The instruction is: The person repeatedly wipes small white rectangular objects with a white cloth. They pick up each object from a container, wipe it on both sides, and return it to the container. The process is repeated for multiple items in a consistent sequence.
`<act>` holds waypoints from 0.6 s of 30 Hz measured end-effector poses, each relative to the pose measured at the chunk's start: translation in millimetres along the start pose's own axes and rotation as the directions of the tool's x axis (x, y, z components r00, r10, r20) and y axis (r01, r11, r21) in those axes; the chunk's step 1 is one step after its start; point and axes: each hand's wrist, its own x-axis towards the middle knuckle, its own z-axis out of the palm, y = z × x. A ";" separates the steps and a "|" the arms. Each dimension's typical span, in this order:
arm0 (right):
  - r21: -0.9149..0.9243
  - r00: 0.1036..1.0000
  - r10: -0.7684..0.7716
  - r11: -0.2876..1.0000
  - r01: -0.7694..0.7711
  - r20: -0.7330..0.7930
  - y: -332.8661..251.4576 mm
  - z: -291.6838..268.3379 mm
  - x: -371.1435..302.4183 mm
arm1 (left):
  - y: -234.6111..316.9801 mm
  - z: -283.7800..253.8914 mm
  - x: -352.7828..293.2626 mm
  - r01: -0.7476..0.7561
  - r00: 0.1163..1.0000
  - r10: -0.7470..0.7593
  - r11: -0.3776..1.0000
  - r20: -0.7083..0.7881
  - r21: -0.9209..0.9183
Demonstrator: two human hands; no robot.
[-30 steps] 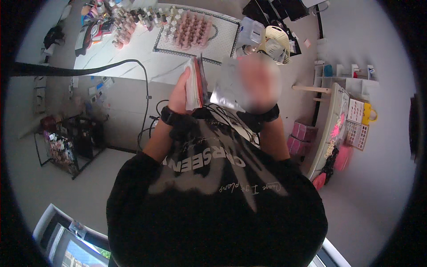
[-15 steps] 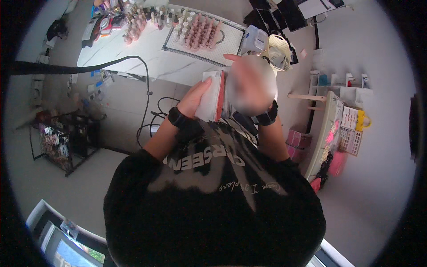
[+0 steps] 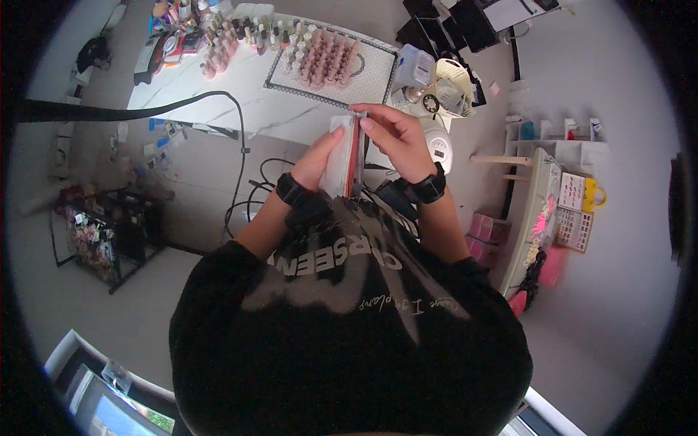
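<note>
In front of my chest I hold a thick bundle of flat, thin pieces (image 3: 339,158), white on the left with a red-orange layer and darker edges on the right. What the pieces are I cannot make out. My left hand (image 3: 317,161) grips the bundle's left side, its thumb lying over the white face. At the upper right edge, my right hand (image 3: 400,145) pinches the darker outer layers between thumb and fingers. Both wrists wear black bands, and the lower end of the bundle meets my dark shirt (image 3: 349,291).
Beyond my hands is a white marble-patterned table (image 3: 291,116) with a dotted tray (image 3: 371,83) of pink bottles and several nail polish bottles (image 3: 218,54). At its right are a cream basket (image 3: 454,80) and a white device (image 3: 438,147). A black cable (image 3: 241,131) hangs at the left.
My right hand, raised beside the bundle before, has come left and closed on its right edge. The white device and the things by the basket now show. My left hand keeps its hold.
</note>
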 end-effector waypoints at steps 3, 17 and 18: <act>0.018 1.000 0.023 1.000 -0.023 -0.021 -2.1 -0.7 -2.6 | -6.1 -12.1 12.2 0.023 0.993 -0.032 0.996 0.113 0.082; -0.421 0.985 -0.151 0.902 0.101 -0.088 25.1 -45.8 0.4 | -21.5 22.0 52.1 0.059 0.998 -0.058 0.949 -0.013 0.309; -0.394 0.983 -0.148 0.915 0.093 -0.110 24.0 -49.5 1.6 | -19.7 25.8 53.9 0.102 0.995 -0.091 0.953 -0.050 0.284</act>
